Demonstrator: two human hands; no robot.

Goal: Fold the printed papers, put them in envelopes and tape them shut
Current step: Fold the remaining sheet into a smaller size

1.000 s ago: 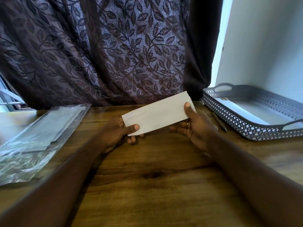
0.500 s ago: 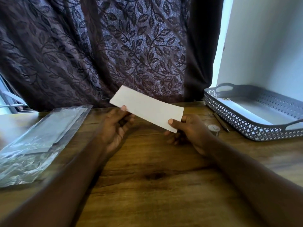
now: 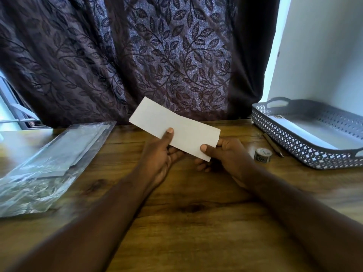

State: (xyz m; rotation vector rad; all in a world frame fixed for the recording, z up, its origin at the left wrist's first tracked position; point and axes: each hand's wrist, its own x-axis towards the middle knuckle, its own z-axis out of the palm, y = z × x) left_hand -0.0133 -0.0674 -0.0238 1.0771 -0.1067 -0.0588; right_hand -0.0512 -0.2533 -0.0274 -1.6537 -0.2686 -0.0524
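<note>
A white folded paper (image 3: 177, 126) is held above the wooden table (image 3: 186, 213), tilted with its left end higher. My left hand (image 3: 159, 152) pinches its lower edge near the middle, thumb on top. My right hand (image 3: 225, 154) pinches its lower right corner, thumb on the front face. A clear plastic pack of envelopes (image 3: 49, 161) lies on the table at the left. A small roll of tape (image 3: 262, 154) sits on the table to the right of my right hand.
A grey perforated tray (image 3: 294, 152) holding white sheets stands at the right, against the white wall. A pen (image 3: 273, 145) lies beside the tray's near rim. A dark leaf-patterned curtain (image 3: 137, 55) hangs right behind the table's far edge.
The paper has been turned from right end up to left end up. My left hand shifted from the left end toward the paper's middle. The tape roll came into sight.
</note>
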